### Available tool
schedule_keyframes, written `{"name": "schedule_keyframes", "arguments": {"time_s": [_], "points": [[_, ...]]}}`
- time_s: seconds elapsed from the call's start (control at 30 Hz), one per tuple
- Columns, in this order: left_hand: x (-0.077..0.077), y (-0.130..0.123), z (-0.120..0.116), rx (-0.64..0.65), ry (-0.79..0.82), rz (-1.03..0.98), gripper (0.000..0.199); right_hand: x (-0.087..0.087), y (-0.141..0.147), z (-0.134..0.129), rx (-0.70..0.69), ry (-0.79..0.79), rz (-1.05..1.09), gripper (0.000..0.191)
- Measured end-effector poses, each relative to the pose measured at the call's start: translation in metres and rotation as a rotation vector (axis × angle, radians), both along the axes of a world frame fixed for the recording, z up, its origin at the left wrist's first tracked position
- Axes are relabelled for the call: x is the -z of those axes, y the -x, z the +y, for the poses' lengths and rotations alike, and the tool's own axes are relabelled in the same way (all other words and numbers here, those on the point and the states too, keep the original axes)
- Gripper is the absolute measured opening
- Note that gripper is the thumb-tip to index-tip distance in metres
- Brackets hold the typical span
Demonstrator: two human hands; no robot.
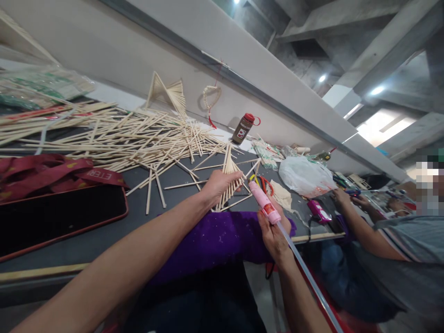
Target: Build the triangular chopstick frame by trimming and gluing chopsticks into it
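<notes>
My left hand [217, 187] is closed on a fanned, twisted structure of thin wooden sticks [227, 162], with its thumb stretched along the top. My right hand [274, 231] grips a pink hot glue gun [264, 203], and a long clear glue stick [308, 273] runs out of its back end. The gun's nozzle is close to the right side of the stick structure; whether they touch I cannot tell. Beneath both hands lies a purple cloth [215, 240] at the table edge.
Loose wooden sticks [138, 138] cover the back left. A finished-looking stick spiral [168, 95] leans by the wall near a dark bottle [243, 128]. A phone [62, 217] and red ribbon [55, 173] lie left; pliers [266, 185] and a plastic bag [305, 175] right. A co-worker [398, 249] sits at right.
</notes>
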State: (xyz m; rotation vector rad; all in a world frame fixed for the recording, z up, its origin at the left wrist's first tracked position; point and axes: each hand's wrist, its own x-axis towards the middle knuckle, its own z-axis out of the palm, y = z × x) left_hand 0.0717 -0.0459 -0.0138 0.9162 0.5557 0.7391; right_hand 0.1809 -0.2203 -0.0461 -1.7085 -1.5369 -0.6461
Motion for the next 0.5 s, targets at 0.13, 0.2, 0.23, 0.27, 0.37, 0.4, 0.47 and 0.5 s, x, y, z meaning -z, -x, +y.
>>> {"name": "schedule_keyframes", "arguments": {"time_s": [0.13,0.2,0.23,0.27,0.37,0.4,0.47,0.5], "points": [[-0.002,0.001,-0.001,-0.006,-0.004,-0.002,0.014,-0.001,0.0,0.0,0.014,0.019,0.003,0.043],[-0.002,0.001,-0.001,0.0,-0.004,-0.004,0.014,-0.001,0.001,0.0,0.017,0.025,0.012,0.044],[-0.002,0.001,0.0,0.002,-0.002,-0.005,0.013,-0.001,0.002,0.0,0.012,0.024,0.021,0.045],[-0.003,0.001,0.0,0.003,-0.001,-0.005,0.013,-0.001,0.002,0.0,0.001,0.019,0.035,0.045],[-0.003,0.001,0.0,-0.002,0.008,-0.003,0.012,-0.001,0.003,0.0,-0.03,0.028,0.178,0.04],[-0.003,0.001,0.001,-0.003,0.012,-0.002,0.012,-0.002,0.002,-0.001,-0.026,0.034,0.265,0.037],[-0.004,0.0,0.002,-0.004,0.023,0.001,0.011,-0.005,-0.006,-0.002,0.007,0.039,0.476,0.032],[-0.004,0.0,0.003,-0.006,0.029,0.003,0.011,-0.007,-0.014,-0.002,0.034,0.011,0.584,0.032]]}}
